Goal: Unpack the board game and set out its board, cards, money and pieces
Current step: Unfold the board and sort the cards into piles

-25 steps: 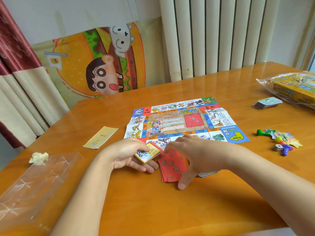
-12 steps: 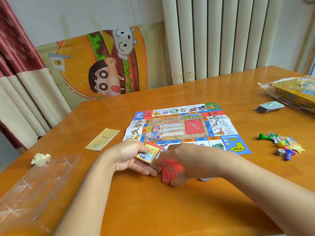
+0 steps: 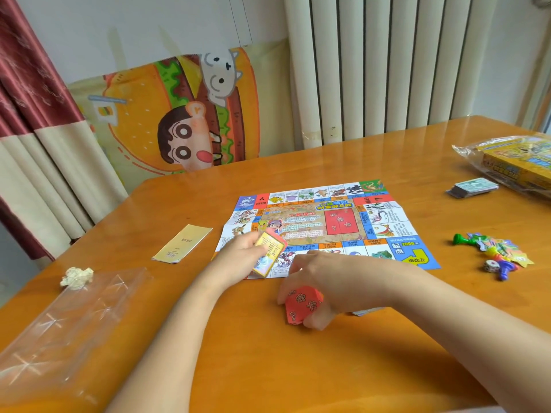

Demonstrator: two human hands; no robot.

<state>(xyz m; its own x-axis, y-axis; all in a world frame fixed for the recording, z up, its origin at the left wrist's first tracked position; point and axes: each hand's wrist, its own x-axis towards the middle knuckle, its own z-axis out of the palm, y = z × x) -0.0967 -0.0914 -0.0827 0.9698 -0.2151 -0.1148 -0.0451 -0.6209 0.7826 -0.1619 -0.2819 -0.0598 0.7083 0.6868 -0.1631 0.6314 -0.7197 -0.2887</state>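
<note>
Orange table [image 3: 298, 368] carries one unfolded board [image 3: 328, 222]. At its near edge I see the left hand [image 3: 238, 251] clamped on one yellow card stack [image 3: 269, 253], the right hand [image 3: 325, 275] curled round red cards [image 3: 301, 305]. One plastic bag [image 3: 468, 152] holds the box [image 3: 518, 162].

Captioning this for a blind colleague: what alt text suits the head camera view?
At a wooden table, a person's left hand holds yellow cards and the right hand grips red cards, by the near edge of the unfolded game board. Pawns and a die lie to its right.
</note>
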